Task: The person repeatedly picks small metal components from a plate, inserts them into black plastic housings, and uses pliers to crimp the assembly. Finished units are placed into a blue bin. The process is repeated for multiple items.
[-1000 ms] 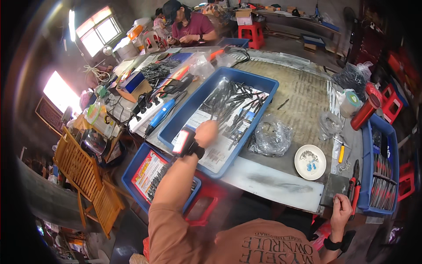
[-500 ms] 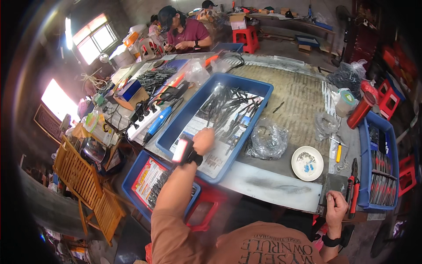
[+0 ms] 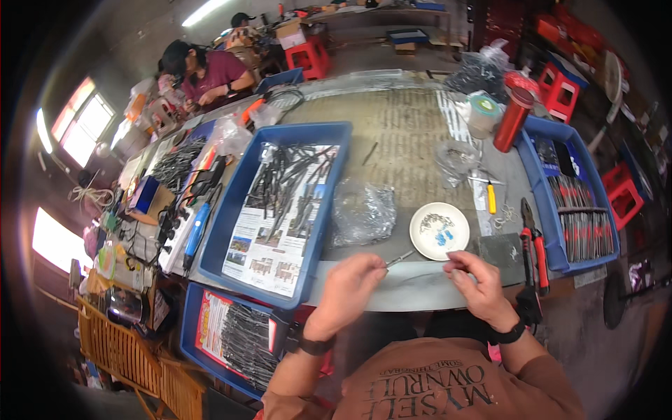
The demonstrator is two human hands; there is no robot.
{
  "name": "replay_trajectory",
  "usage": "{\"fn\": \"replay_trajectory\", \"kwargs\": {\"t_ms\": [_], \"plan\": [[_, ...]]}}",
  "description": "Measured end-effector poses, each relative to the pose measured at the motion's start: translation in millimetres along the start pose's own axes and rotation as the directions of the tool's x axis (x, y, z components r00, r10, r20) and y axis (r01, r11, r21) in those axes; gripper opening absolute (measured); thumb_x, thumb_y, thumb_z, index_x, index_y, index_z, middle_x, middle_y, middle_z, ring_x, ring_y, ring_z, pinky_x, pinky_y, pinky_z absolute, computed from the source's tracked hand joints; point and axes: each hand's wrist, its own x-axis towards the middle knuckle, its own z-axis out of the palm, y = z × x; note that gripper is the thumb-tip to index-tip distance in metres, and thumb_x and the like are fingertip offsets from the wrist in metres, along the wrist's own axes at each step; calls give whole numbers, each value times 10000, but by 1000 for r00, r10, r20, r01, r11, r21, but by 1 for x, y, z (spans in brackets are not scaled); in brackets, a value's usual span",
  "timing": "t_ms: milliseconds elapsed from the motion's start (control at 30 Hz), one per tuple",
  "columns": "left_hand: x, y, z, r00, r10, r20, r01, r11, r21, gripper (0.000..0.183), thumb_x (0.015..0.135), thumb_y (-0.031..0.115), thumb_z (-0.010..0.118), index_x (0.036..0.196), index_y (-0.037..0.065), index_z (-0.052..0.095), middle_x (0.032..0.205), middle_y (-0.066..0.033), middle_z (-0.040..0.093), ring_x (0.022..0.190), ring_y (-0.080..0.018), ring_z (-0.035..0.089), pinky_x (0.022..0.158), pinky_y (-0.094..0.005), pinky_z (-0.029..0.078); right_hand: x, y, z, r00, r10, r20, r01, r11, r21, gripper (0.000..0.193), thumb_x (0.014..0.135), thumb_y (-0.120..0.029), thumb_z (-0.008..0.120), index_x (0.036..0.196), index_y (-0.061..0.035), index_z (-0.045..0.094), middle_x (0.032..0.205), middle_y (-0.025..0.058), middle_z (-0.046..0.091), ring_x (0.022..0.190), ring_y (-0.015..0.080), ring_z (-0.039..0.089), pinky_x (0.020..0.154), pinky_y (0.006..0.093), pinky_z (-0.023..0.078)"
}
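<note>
My left hand (image 3: 350, 288) is closed, its thumb and fingertips pinching a thin dark rod-like piece (image 3: 400, 257) that points right, toward the bowl. My right hand (image 3: 483, 285) hovers at the lower right of that white bowl (image 3: 417, 241), fingers curled into a pinch; anything between the fingertips is too small to make out. Small silvery bits and a few blue bits (image 3: 442, 238) lie in the bowl. Left of my hands, a large blue tray (image 3: 299, 302) holds a printed sheet and many thin dark strips (image 3: 283, 183).
A clear plastic bag (image 3: 364, 212) lies between tray and bowl. To the right are a yellow-handled tool (image 3: 491, 199), red-handled pliers (image 3: 540, 262), a red cylinder (image 3: 513, 120) and a blue bin (image 3: 542, 245). A lower blue tray (image 3: 187, 343) stands at left. Across the table sits another person (image 3: 217, 73).
My left hand has left the large blue tray and come right, now with a thin dark piece in it. My right hand has risen to the bowl's edge. The view has turned.
</note>
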Motion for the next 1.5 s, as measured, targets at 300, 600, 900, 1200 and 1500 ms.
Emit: {"fn": "replay_trajectory", "kwargs": {"t_ms": [300,600,900,1200,1500], "plan": [[-14,-4,69,949,-309,-67,162,657,-736,150,801,-31,605,937,-17,543,818,-37,585,726,-93,558,653,-213,464,0,-1,12,999,18,41,-16,998,-56,104,839,-82,573,871,11,607,711,98,616,630,146,592,556,263,449],[-14,-12,92,889,-456,-26,160,364,-917,172,803,35,637,948,3,549,795,-46,595,666,-116,568,606,-257,498,-14,11,24,948,-300,-108,262,926,-271,86,730,4,617,815,-3,607,616,106,550,523,248,532,486,320,419],[-18,-4,102,854,-518,42,244,328,-913,160,860,88,579,983,-14,567,806,-61,610,709,-128,571,663,-251,477,-19,15,35,945,-299,-131,260,933,-249,101,713,16,612,809,-15,604,620,109,539,532,263,526,489,341,422],[-7,-41,89,910,-414,-31,274,654,-706,148,898,124,533,933,-11,583,704,-27,580,627,-82,531,579,-209,416,23,36,-7,952,-300,-56,247,866,-435,139,741,-31,595,873,8,610,729,144,584,647,298,570,581,349,457],[-10,-62,96,891,-452,-32,355,740,-571,179,896,109,533,1005,-12,606,693,13,566,608,-52,519,562,-185,399,89,75,-7,919,-207,335,382,674,-633,55,699,-24,538,732,-14,582,716,152,561,744,324,565,667,399,463]]}}
